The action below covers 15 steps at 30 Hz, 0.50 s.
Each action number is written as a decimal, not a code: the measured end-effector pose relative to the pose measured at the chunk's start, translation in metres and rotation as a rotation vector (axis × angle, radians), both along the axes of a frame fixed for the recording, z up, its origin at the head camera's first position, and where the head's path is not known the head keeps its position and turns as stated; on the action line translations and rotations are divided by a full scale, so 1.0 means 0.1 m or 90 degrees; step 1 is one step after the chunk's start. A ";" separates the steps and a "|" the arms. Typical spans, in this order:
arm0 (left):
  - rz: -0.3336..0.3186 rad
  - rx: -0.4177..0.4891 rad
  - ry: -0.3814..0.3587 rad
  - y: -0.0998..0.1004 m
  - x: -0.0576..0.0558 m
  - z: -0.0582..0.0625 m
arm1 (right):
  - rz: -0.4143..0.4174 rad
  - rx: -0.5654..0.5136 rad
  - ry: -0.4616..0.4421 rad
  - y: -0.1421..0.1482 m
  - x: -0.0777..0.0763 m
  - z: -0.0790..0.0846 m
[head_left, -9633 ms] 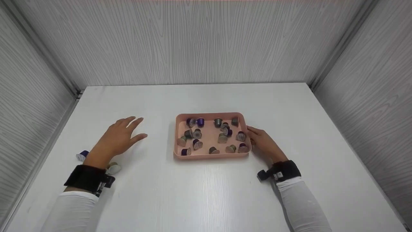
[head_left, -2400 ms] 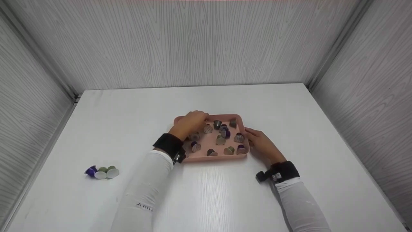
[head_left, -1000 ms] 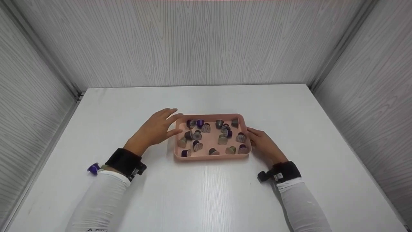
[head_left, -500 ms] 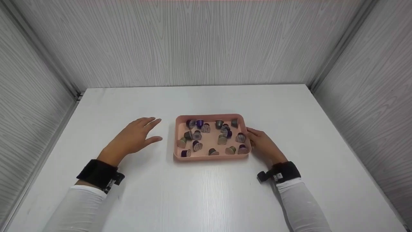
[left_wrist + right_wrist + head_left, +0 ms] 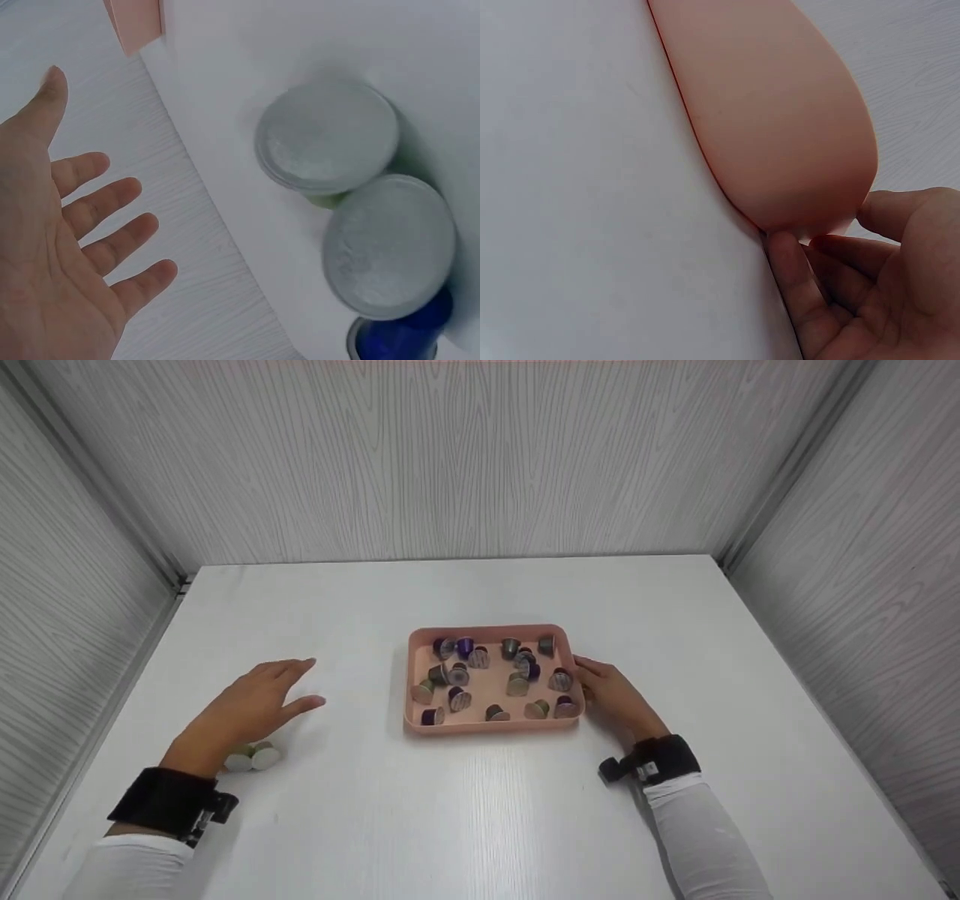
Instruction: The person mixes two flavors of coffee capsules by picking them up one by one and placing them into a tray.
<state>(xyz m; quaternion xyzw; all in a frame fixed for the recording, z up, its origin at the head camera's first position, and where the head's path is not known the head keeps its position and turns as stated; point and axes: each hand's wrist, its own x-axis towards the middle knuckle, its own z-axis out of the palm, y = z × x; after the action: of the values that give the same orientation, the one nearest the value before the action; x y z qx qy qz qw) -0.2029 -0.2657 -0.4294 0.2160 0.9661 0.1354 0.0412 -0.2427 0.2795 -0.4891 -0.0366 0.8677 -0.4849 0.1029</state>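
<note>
My left hand (image 5: pixel 244 709) hovers over the left of the table, fingers spread and holding nothing. Beneath its wrist lie two green coffee capsules (image 5: pixel 265 756), their pale lids showing. The left wrist view shows a blue coffee capsule (image 5: pixel 401 334) against them; in the head view the arm hides it. A shallow pink tray (image 5: pixel 491 727) with rounded corners sits mid-table, several purple, dark and green capsules (image 5: pixel 517 684) scattered in it. My right hand (image 5: pixel 619 697) grips the tray's right side, its thumb (image 5: pixel 889 214) at the rim and fingers on the outer wall.
A white table (image 5: pixel 480 810) carries everything. Grey wood-grain panels wall it in at the back (image 5: pixel 480 457), on the left (image 5: pixel 67 555) and on the right (image 5: pixel 862 570).
My left hand was in the tray, then withdrew leftward to above the loose capsules. The tray holds one more pale-lidded capsule near its back than 9.6 seconds ago. My right hand stays put.
</note>
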 end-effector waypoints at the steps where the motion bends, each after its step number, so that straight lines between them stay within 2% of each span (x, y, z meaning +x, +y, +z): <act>1: 0.004 0.001 -0.004 -0.04 0.02 -0.01 | -0.001 0.004 0.002 0.00 0.00 0.00; 15: 0.061 0.003 -0.050 -0.47 0.30 -0.14 | 0.005 -0.009 0.000 -0.01 -0.01 0.00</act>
<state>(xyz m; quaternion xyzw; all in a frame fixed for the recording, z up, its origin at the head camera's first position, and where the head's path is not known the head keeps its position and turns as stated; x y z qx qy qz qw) -0.1732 -0.3125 -0.4437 0.1642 0.9726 0.1482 0.0721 -0.2442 0.2789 -0.4892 -0.0408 0.8640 -0.4908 0.1043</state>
